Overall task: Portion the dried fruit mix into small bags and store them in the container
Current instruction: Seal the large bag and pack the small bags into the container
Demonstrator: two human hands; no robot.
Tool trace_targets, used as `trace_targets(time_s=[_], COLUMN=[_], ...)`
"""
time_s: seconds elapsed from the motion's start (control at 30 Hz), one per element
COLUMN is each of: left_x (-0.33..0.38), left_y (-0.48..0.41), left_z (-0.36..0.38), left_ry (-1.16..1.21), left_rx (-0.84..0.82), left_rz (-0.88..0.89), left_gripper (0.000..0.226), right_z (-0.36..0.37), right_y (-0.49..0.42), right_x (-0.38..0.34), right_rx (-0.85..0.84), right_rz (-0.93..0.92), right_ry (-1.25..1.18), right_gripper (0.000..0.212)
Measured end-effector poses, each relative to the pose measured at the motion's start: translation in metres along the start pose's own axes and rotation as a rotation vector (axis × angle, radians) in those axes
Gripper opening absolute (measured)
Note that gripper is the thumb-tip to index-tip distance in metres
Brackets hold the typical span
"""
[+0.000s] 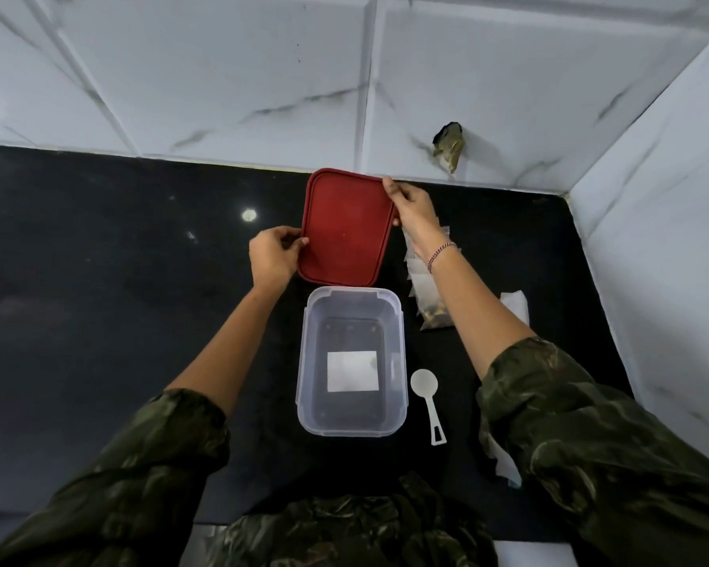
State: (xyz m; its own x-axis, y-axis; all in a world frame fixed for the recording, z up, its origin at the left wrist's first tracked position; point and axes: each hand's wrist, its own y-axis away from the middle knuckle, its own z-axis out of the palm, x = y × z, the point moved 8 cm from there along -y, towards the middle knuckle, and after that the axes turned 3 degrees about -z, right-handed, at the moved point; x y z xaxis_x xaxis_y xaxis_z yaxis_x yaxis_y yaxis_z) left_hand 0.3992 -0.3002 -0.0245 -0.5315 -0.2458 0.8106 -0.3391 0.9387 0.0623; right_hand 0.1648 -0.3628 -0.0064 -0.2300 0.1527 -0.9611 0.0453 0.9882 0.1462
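Note:
Both my hands hold a red rectangular lid (346,229) just beyond the container, near the back wall. My left hand (273,255) grips its near left edge and my right hand (412,208) grips its far right corner. A clear plastic container (400,349) stands open on the black counter below the lid, with only a white label showing through its bottom. A white plastic scoop (426,396) lies to the container's right. A bag of dried fruit mix (430,315) and several small clear bags (416,266) lie on the right, partly hidden by my right forearm.
White marbled tile walls close off the counter at the back and on the right. A hole (449,145) breaks the back wall. White plastic or paper pieces (516,306) lie beside my right arm. The black counter (140,280) stretches away to the left.

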Motion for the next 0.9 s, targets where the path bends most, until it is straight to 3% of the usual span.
trace_targets(time_s=[0.17, 0.5, 0.73, 0.9], left_x=[-0.021, -0.042, -0.042, -0.019], left_y=[-0.002, 0.005, 0.005, 0.009], left_z=[0.011, 0.025, 0.028, 0.014], left_ry=[-0.014, -0.019, -0.109, -0.218], left_rx=[-0.058, -0.115, -0.136, -0.062], left_rz=[-0.098, -0.256, -0.25, -0.153], left_gripper=[0.026, 0.024, 0.021, 0.037], right_z=[0.01, 0.029, 0.034, 0.028], right_y=[0.016, 0.019, 0.019, 0.025], right_x=[0.041, 0.051, 0.051, 0.033], right_rx=[-0.065, -0.148, -0.188, -0.155], right_rz=[0.079, -0.02, -0.027, -0.103], right_ry=[0.257, 0.882, 0.984, 1.004], right_gripper=[0.042, 0.033, 0.033, 0.023])
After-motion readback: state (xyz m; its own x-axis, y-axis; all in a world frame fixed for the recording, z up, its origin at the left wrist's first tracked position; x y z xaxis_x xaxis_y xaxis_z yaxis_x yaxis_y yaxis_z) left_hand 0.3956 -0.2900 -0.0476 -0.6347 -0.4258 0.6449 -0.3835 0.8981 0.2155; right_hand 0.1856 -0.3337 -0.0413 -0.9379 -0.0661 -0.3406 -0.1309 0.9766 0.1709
